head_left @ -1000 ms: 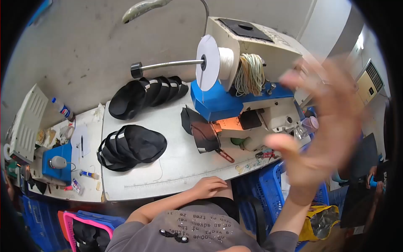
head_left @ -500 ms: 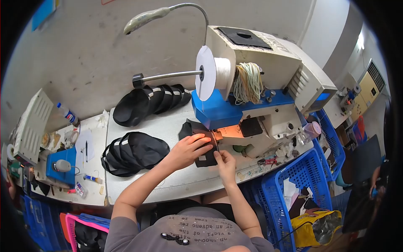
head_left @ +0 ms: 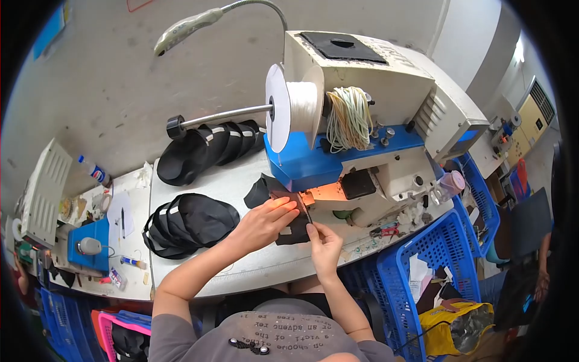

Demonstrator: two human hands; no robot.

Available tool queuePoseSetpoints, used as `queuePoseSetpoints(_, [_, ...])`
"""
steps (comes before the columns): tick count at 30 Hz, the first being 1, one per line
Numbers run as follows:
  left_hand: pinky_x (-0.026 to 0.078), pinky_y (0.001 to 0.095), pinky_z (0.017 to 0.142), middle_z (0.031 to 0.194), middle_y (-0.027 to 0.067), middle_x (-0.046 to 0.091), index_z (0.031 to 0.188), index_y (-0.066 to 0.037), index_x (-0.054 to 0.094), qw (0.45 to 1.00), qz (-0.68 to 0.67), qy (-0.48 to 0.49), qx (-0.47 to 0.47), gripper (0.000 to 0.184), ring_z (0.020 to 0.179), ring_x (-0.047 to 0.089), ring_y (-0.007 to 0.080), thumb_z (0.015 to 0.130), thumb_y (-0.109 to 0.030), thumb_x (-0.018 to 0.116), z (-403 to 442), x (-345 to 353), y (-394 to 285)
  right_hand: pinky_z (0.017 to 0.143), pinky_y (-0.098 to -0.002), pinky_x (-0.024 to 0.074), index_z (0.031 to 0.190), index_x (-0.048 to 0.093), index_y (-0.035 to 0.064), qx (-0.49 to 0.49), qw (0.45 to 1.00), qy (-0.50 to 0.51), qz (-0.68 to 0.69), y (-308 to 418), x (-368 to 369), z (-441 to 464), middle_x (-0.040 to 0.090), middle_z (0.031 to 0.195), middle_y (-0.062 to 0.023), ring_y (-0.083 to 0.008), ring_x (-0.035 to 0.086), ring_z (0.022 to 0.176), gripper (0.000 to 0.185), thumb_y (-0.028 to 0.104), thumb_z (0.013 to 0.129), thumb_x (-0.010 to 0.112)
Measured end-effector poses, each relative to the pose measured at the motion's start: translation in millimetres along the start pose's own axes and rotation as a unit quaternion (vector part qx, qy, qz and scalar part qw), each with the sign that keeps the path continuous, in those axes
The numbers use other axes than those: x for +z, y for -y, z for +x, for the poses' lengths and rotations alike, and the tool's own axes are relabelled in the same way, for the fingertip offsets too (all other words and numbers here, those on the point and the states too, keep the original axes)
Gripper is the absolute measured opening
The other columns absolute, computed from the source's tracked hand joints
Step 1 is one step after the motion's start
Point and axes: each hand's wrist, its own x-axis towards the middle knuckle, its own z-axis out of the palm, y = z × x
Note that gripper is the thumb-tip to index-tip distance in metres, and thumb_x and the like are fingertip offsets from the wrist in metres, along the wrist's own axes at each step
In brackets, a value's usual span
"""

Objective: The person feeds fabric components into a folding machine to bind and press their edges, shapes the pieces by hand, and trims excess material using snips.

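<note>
Machine (head_left: 307, 163) in blue and off-white dominates the table (head_left: 259, 265). Left of it sit 2 stacks of nested black pieces (head_left: 202, 223) (head_left: 187, 157), and just at its glowing work area lies the dark fabric piece (head_left: 298, 235). The left hand (head_left: 262, 226) presses the fabric with flattened fingers close together; the right hand (head_left: 325, 244) has its grip clamped on the near edge, thumb against finger.

The fabric could pucker or skew at the machine if the 2 hands pull unevenly. Fingertips could be caught, since the left ones rest very near the lit part. Its loose far corner might fold under, being unheld.

Right of the machine, a blue crate (head_left: 434, 244) holds papers and dark scraps, with a yellow bag (head_left: 439, 323) at its near end, mouth open on a silvery lining; its contents cannot be told. Far left and below the machine, a pink-rimmed basket (head_left: 107, 338) holds black pieces. Beside the machine's right end, a clear jar (head_left: 446, 188) has a pink lid; its contents are unclear.
</note>
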Motion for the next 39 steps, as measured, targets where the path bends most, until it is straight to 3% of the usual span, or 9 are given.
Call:
queuePoseSetpoints(4, [0.049, 0.0381, 0.088, 0.114, 0.0113, 0.059, 0.110, -0.001, 0.058, 1.000, -0.002, 0.013, -0.002, 0.044, 0.107, 0.056, 0.0288, 0.066, 0.004, 0.057, -0.6, -2.2, 3.0, 0.055, -0.0190, 0.0402, 0.089, 0.063, -0.0051, -0.039, 0.999, -0.028, 0.012, -8.9, 7.2, 4.4, 0.061, 0.071, -0.0010, -0.0037, 0.051, 0.061, 0.019, 0.014, 0.086, 0.067])
queuePoseSetpoints(10, [0.047, 0.0388, 0.091, 0.118, 0.0124, 0.057, 0.109, -0.004, 0.058, 0.996, -0.006, 0.084, -0.027, 0.035, 0.109, 0.055, 0.0298, 0.075, -0.001, 0.052, 8.2, -13.0, 11.2, 0.061, -0.0209, 0.0420, 0.077, 0.060, -0.0034, 0.007, 1.000, -0.005, 0.013, 13.5, 11.3, 14.6, 0.063, 0.068, -0.0030, -0.0049, 0.053, 0.065, 0.019, 0.013, 0.085, 0.068])
queuePoseSetpoints(13, [0.049, 0.0366, 0.087, 0.112, 0.0105, 0.057, 0.107, -0.004, 0.057, 0.995, 0.002, 0.095, -0.039, 0.029, 0.110, 0.053, 0.0274, 0.078, -0.004, 0.052, 8.7, -12.7, 17.0, 0.057, -0.0228, 0.0420, 0.073, 0.059, -0.0031, -0.057, 0.997, -0.015, -0.045, 8.7, 14.9, 21.8, 0.062, 0.064, -0.0040, -0.0058, 0.053, 0.060, 0.021, 0.013, 0.084, 0.068])
queuePoseSetpoints(22, [0.053, 0.0356, 0.074, 0.101, 0.0075, 0.057, 0.102, -0.008, 0.057, 0.988, 0.014, 0.145, -0.047, 0.029, 0.098, 0.055, 0.0260, 0.073, -0.003, 0.057, 19.2, -20.6, 25.4, 0.054, -0.0247, 0.0421, 0.066, 0.058, -0.0018, -0.063, 0.986, -0.020, -0.150, 21.6, 26.4, 39.5, 0.059, 0.056, -0.0056, -0.0065, 0.051, 0.051, 0.024, 0.011, 0.082, 0.069])
queuePoseSetpoints(26, [0.053, 0.0379, 0.075, 0.108, 0.0134, 0.054, 0.105, -0.009, 0.055, 0.988, 0.016, 0.150, -0.035, 0.033, 0.102, 0.054, 0.0307, 0.073, -0.001, 0.056, 19.7, -25.3, 18.4, 0.052, -0.0236, 0.0415, 0.077, 0.059, 0.0006, -0.076, 0.995, -0.018, -0.070, 5.9, 22.9, 38.3, 0.061, 0.066, -0.0012, -0.0058, 0.053, 0.059, 0.016, 0.011, 0.082, 0.069])
queuePoseSetpoints(32, [0.043, 0.0442, 0.092, 0.111, 0.0235, 0.050, 0.112, -0.008, 0.052, 0.992, 0.022, 0.122, -0.024, 0.037, 0.115, 0.047, 0.0377, 0.075, -0.001, 0.053, 7.0, -20.1, 9.9, 0.048, -0.0193, 0.0381, 0.090, 0.057, 0.0024, 0.000, 0.989, 0.055, 0.137, -35.6, 10.7, 22.4, 0.060, 0.077, 0.0015, -0.0033, 0.052, 0.066, 0.017, 0.014, 0.084, 0.069])
queuePoseSetpoints(34, [0.041, 0.0424, 0.094, 0.116, 0.0203, 0.048, 0.118, -0.008, 0.051, 0.991, 0.052, 0.125, -0.011, 0.041, 0.115, 0.045, 0.0346, 0.077, -0.005, 0.054, 2.2, -15.7, 11.4, 0.045, -0.0184, 0.0349, 0.087, 0.058, 0.0022, 0.078, 0.985, 0.041, 0.149, -29.2, 8.6, 23.7, 0.058, 0.072, 0.0011, -0.0020, 0.049, 0.058, 0.016, 0.015, 0.085, 0.068])
queuePoseSetpoints(37, [0.041, 0.0407, 0.096, 0.119, 0.0122, 0.047, 0.119, -0.003, 0.050, 0.990, 0.065, 0.122, 0.008, 0.041, 0.112, 0.046, 0.0277, 0.079, -0.009, 0.052, 1.4, -18.4, 6.5, 0.040, -0.0185, 0.0288, 0.085, 0.058, 0.0025, 0.069, 0.990, 0.028, 0.123, -7.8, 9.0, 18.3, 0.055, 0.063, 0.0030, -0.0010, 0.042, 0.047, 0.016, 0.016, 0.086, 0.067])
queuePoseSetpoints(39, [0.041, 0.0406, 0.096, 0.118, 0.0100, 0.048, 0.119, -0.001, 0.049, 0.989, 0.074, 0.122, 0.025, 0.041, 0.112, 0.046, 0.0255, 0.079, -0.009, 0.052, 0.1, -14.2, 7.0, 0.055, -0.0176, 0.0350, 0.084, 0.060, 0.0020, 0.065, 0.989, 0.020, 0.129, -4.8, 9.5, 16.1, 0.058, 0.071, 0.0023, -0.0021, 0.048, 0.061, 0.015, 0.015, 0.086, 0.067])
